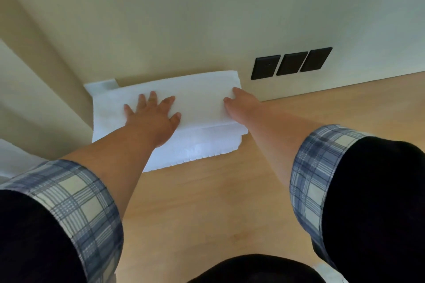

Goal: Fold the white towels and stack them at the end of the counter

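A stack of folded white towels (197, 99) lies at the far left end of the wooden counter (207, 202), pushed against the wall. My left hand (154, 119) presses flat on the top towel with fingers spread. My right hand (239, 108) rests at the right edge of the top towel; its fingertips touch the cloth, and I cannot see whether they curl round the edge. A lower towel with a scalloped hem (195, 151) sticks out toward me beneath the top one.
Three black wall switches (291, 63) sit on the cream wall right of the towels. A wall corner (46, 76) bounds the counter on the left. White cloth (11, 158) shows at the left edge.
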{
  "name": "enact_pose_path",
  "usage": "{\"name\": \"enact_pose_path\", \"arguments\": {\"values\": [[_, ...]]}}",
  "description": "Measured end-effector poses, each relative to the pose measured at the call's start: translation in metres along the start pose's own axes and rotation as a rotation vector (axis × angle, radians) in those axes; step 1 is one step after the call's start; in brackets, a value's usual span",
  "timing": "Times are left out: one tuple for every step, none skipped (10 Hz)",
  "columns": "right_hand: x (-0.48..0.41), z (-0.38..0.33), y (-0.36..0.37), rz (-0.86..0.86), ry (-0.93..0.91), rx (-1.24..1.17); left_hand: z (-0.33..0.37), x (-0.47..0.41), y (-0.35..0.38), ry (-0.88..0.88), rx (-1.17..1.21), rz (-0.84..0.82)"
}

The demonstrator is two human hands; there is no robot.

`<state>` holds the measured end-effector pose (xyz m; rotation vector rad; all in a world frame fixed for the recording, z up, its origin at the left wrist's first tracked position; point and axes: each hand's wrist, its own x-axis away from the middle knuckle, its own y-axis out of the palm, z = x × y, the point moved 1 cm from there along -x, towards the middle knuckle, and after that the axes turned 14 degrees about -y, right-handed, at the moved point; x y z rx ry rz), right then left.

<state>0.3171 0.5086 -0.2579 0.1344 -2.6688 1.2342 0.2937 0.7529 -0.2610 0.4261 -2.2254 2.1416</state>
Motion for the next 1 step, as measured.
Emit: {"name": "enact_pose_path", "arguments": {"values": [[0.0186,0.0068,-0.014,-0.029,-0.015,-0.082,0.0043,0.0217,0.0009,0.095,-0.033,0.061]]}}
